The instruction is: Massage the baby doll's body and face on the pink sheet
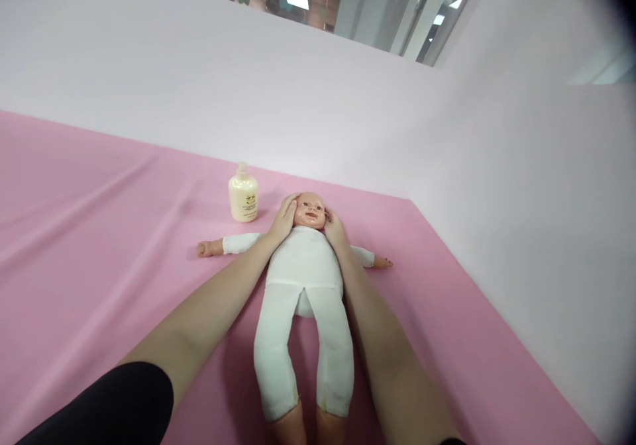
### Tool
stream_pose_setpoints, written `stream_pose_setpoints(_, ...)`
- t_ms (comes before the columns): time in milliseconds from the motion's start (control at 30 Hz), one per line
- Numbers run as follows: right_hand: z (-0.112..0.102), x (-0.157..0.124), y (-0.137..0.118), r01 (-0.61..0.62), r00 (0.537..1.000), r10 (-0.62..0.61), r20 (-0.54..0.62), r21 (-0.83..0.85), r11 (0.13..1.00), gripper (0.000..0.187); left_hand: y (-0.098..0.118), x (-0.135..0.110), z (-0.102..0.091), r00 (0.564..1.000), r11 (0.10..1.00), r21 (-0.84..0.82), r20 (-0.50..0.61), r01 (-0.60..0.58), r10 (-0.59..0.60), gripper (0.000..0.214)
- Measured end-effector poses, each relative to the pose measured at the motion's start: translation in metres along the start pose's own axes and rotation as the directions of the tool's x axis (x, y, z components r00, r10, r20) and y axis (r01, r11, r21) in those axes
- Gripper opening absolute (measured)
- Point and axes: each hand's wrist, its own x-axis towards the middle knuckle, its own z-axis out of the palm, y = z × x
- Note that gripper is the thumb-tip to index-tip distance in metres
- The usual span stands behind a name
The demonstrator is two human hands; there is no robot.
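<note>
left hand [283,220]: flat, fingers together, palm pressed on one side of the doll's head; not gripping, just cupping the side. Forearm runs down to the lower left, black sleeve [114,405] at the frame bottom.
right hand [334,228]: same pose on the opposite side of the head, fingers laid along cheek and temple, open, not pinching. Forearm runs down to the lower right.
doll [304,266]: lies on its back between the two forearms, head held between both hands, face up toward the camera. White cloth body and white leggings, arms stretched out sideways beyond each hand, legs pointing back toward the person, bare feet cut off by the lower edge.
doll head [309,209]: bare plastic, squeezed lightly between the two palms, touching both.
bottle [243,197]: cream-coloured lotion bottle with pump top, standing upright just beyond and outside the left hand, near the doll's head but not touching it, apart from the fingers.
pink sheet [99,246]: covers the surface under doll, bottle and forearms, a few long creases out past the left hand.
white wall [298,94]: plain panels behind the bottle and along the side past the right hand, meeting at a corner.
</note>
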Motion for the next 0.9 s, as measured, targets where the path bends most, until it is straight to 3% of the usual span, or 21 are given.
stream_pose_setpoints(200, -0.001, -0.003, -0.006, -0.021, 1.0, 0.02, 0.017, 0.034, 0.999, 0.04, -0.016, 0.005, 0.003, 0.99, 0.978, -0.168, -0.05, 0.121, -0.13, 0.038)
stream_pose_setpoints(433, -0.005, -0.008, -0.011, -0.031, 0.998, 0.028, 0.054, 0.053, 0.998, 0.033, -0.011, 0.004, 0.001, 0.985, 0.985, -0.121, -0.098, 0.127, -0.139, 0.034)
stream_pose_setpoints(900, 0.001, -0.01, -0.014, 0.001, 0.999, 0.006, -0.05, 0.136, 0.991, 0.027, -0.004, 0.005, -0.001, 0.983, 0.972, -0.188, -0.093, 0.138, -0.157, 0.032)
